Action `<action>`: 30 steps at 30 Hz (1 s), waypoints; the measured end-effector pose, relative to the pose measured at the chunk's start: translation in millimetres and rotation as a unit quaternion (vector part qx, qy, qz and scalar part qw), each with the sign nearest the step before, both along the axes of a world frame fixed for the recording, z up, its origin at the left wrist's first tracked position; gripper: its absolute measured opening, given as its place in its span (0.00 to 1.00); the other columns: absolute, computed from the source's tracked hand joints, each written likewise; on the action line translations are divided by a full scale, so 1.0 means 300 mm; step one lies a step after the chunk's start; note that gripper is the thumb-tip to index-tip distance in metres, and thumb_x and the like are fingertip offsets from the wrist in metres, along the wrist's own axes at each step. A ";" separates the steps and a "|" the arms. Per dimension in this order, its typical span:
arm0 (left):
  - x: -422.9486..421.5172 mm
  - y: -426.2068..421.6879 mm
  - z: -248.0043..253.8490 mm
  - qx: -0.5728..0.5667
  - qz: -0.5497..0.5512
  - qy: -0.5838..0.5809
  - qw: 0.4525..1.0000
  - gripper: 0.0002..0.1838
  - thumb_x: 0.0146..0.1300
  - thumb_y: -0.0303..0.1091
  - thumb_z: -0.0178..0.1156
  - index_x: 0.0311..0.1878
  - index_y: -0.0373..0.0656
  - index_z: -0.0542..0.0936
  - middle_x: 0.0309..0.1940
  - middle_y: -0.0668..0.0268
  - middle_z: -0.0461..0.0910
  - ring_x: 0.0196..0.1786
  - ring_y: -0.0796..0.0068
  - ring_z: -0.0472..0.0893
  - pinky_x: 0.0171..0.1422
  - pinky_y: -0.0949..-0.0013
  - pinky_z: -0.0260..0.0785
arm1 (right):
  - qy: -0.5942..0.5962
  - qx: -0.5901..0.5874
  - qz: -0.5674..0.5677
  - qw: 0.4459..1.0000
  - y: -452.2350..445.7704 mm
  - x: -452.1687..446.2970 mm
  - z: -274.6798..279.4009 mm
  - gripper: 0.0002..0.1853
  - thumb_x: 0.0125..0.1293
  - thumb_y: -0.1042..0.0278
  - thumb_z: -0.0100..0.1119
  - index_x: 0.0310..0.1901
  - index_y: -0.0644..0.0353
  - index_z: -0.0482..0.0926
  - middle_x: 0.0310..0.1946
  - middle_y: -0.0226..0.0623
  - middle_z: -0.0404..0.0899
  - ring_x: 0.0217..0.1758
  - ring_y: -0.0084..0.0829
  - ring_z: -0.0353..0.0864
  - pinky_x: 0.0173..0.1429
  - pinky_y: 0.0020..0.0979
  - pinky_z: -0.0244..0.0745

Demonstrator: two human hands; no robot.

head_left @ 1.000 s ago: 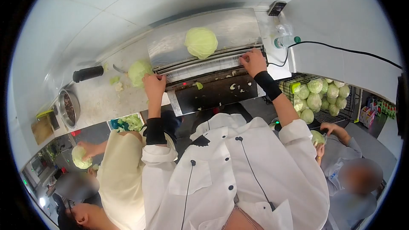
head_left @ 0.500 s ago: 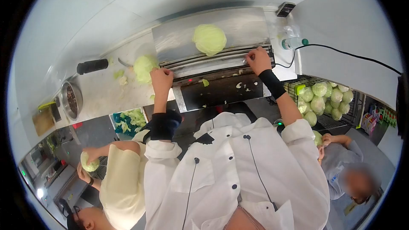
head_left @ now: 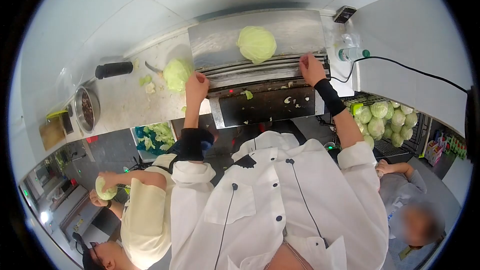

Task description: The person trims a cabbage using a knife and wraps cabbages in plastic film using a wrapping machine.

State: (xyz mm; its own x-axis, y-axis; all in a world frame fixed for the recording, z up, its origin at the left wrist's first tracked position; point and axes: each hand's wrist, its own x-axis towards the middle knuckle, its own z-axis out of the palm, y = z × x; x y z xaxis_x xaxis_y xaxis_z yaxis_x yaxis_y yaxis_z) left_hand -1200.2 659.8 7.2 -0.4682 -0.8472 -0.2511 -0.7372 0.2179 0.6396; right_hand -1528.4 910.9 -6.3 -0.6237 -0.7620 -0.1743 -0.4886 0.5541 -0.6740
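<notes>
Both hands are at a film wrapping machine [head_left: 270, 24] with a flat metal top and rollers along its near side. A pale green cabbage [head_left: 257, 44] lies on that top, behind the rollers. At the rollers' left end, my left hand [head_left: 197, 88] is closed with its fingers pinched together. My right hand [head_left: 312, 69] pinches at the right end. Between them, clear cling film [head_left: 250, 76] shows as a shiny strip over the rollers; its edges in the fingers are hard to see. Another cabbage [head_left: 177, 75] rests on the counter just beyond my left hand.
Leaf scraps litter the machine's dark front plate [head_left: 270, 107]. Leftward on the counter [head_left: 120, 105] are a knife [head_left: 152, 67], a black cylinder [head_left: 114, 70] and a steel bowl [head_left: 86, 110]. A bottle [head_left: 352, 54], black cable and cabbage rack [head_left: 385, 120] are right. People work on both sides.
The whole view has shifted slightly, with the machine further right in the picture. My hands keep nearly the same places at its ends. The cabbage by the right-hand person's hands is no longer visible.
</notes>
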 end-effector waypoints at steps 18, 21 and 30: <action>0.024 0.002 0.078 -0.147 -0.197 0.075 0.966 0.05 0.54 0.22 0.67 0.34 0.36 0.82 0.39 0.56 0.77 0.48 0.54 0.77 0.51 0.60 0.72 | 0.083 -0.042 0.153 0.984 -0.015 -0.021 0.077 0.09 0.61 0.69 0.67 0.41 0.60 0.80 0.38 0.44 0.76 0.42 0.47 0.80 0.48 0.40 0.77; 0.021 0.001 0.085 -0.165 -0.188 0.131 0.959 0.05 0.55 0.21 0.67 0.35 0.37 0.82 0.40 0.57 0.80 0.48 0.54 0.79 0.51 0.60 0.72 | 0.102 -0.091 0.175 0.975 -0.016 -0.028 0.083 0.09 0.63 0.68 0.65 0.43 0.59 0.78 0.40 0.44 0.78 0.45 0.49 0.80 0.49 0.42 0.76; 0.048 0.031 0.164 -0.117 -0.139 0.151 0.972 0.04 0.58 0.20 0.65 0.35 0.39 0.82 0.36 0.60 0.83 0.42 0.57 0.81 0.46 0.62 0.73 | 0.054 -0.162 0.141 0.975 0.056 0.007 0.108 0.06 0.68 0.74 0.58 0.45 0.59 0.78 0.42 0.41 0.84 0.39 0.48 0.83 0.42 0.40 0.79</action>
